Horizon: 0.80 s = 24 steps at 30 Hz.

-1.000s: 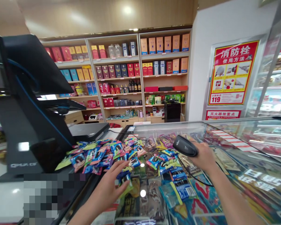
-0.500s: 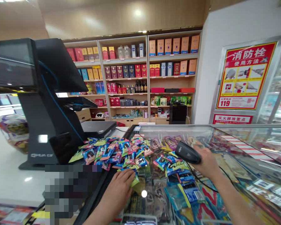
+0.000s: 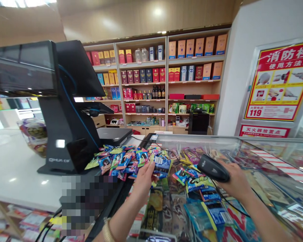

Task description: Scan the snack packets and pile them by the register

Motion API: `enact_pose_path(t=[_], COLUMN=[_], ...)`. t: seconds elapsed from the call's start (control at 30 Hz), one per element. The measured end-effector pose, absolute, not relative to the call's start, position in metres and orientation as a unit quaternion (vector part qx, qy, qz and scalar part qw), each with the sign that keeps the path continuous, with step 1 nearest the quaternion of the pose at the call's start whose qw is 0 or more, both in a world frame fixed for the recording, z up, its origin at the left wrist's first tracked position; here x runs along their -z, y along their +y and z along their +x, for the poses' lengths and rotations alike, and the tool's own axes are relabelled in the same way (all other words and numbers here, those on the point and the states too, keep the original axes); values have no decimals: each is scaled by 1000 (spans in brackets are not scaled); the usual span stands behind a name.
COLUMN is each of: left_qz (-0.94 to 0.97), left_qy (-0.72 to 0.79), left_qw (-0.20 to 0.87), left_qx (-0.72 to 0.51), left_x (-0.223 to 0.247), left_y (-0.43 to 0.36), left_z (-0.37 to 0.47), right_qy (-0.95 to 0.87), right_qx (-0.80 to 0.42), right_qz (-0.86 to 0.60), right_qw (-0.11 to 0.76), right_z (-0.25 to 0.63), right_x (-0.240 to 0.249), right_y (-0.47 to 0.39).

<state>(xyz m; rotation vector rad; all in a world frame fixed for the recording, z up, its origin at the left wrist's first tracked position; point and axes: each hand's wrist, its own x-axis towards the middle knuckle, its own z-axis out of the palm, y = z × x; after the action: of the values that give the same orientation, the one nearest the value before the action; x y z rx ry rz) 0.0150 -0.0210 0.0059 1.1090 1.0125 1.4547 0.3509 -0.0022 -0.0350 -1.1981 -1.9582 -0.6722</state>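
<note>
My left hand (image 3: 145,176) pinches a small blue snack packet (image 3: 162,165) by its left edge, its barcode side turned up toward me. Closed round the handle of a black barcode scanner (image 3: 213,168) is my right hand (image 3: 233,179); the scanner's head points left, toward the packet but apart from it. A heap of small colourful snack packets (image 3: 121,161) lies left of and behind my left hand. Below the scanner, on the glass top, is a second, smaller group of blue and green packets (image 3: 192,179). The scanner's cable hangs down beneath my right hand.
A black point-of-sale terminal (image 3: 73,134) stands at the left on a white counter (image 3: 20,168). The glass freezer top (image 3: 204,139) spans the front, with packaged goods under it. Behind, shelves (image 3: 141,64) hold boxes and bottles. A red notice (image 3: 280,80) hangs at right.
My left hand has lifted a blue packet from the heap and turned its barcode up. The scanner stays in my right hand. The whole view has shifted slightly left.
</note>
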Motion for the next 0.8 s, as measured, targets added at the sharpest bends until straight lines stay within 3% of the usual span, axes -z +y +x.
enact_pose_path(t=[0.13,0.27,0.57,0.8], left_qz=[290,269,417,565], left_qy=[345,303,282,378], left_qw=[656,678,607,373], left_qx=[-606,-613,-615,-632], left_x=[-7,2,18,22], left_y=[-1,0,-11,-4], left_z=[42,50,53,56], right_qy=[-766,-769,-808,-826], right_qx=[251,246,191,130], right_qz=[-464,-452,-390,-394], right_qw=[367,378,399,382], right_z=[352,348,310,291], right_x=[36,31,6,2], right_y=[-2,-7,-31,-39])
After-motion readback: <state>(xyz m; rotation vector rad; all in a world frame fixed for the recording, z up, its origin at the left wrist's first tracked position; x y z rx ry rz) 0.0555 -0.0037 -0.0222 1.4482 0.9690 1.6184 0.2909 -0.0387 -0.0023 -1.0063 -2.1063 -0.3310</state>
